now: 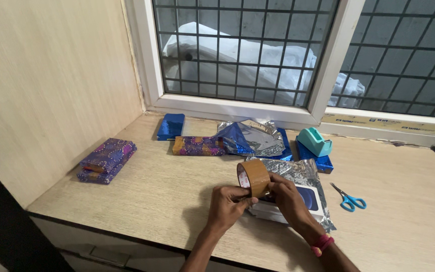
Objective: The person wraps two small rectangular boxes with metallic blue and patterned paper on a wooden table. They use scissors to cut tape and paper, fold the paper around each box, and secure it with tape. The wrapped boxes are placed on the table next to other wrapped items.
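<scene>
My left hand (230,203) and my right hand (287,196) both grip a roll of brown packing tape (254,177), held upright just above the desk. Right behind and under the hands lies a white box with a dark blue picture on its lid (305,201). That box rests on a sheet of silver wrapping foil (298,171). A red band is on my right wrist.
Blue-handled scissors (349,200) lie right of the box. A teal tape dispenser (314,141) sits on a blue wrapped parcel near the window. Crumpled foil (252,137), a purple wrapped parcel (197,145), a blue parcel (171,126) and two stacked purple parcels (106,160) occupy the wooden desk (167,191).
</scene>
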